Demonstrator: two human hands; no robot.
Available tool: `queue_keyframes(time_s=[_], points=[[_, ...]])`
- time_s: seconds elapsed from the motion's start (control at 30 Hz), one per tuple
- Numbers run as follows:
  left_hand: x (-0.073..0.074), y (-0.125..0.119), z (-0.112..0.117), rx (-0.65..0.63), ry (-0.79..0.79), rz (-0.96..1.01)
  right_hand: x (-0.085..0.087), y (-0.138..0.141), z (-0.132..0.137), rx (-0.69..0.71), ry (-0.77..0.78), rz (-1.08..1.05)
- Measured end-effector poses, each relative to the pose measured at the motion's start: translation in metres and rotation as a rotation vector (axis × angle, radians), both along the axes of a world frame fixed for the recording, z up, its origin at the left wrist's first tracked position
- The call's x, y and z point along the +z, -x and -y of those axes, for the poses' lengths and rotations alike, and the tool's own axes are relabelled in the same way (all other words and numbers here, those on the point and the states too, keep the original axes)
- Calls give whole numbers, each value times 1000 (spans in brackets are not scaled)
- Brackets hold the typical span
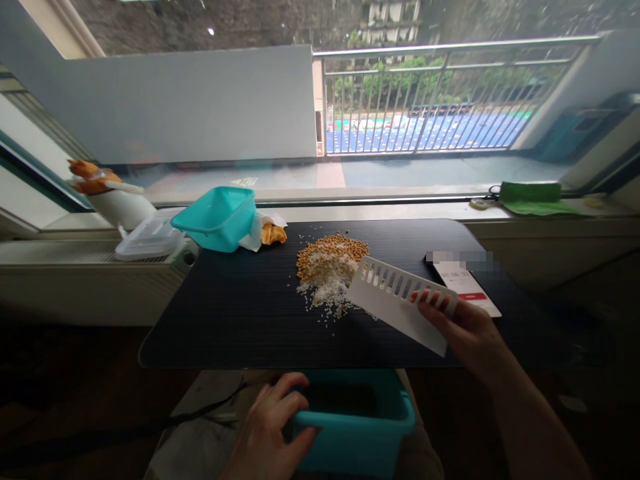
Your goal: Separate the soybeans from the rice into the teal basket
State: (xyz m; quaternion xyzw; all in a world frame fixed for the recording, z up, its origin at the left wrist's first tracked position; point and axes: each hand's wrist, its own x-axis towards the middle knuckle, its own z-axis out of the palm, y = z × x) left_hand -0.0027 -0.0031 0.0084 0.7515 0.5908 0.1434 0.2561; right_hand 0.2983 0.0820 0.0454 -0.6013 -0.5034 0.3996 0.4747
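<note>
My right hand (463,328) grips a flat white plastic scraper with a row of slots (395,297), its edge resting on the black table (225,313) beside a heap of yellow beans mixed with white rice (330,267). My left hand (270,427) is curled over the rim of a teal plastic tub (357,433) held just below the table's near edge.
A second teal tub (217,217) sits tilted at the table's back left, beside a clear lidded box (147,239) and a white wrapper with something orange (267,232). A phone (465,280) lies at the right. Green cloth and scissors (530,198) rest on the window sill.
</note>
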Motion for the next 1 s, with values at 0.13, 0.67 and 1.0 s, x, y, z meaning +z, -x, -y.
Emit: queue_keyframes(time_s=[0.13,0.67,1.0], points=[[0,0,0,0,-1,12,1,-1,2,45,39,24],[-2,-1,0,23,-20,42,3,-7,9,132,51,22],[-2,-2,0,32,-46,60,-4,-13,9,161,63,40]])
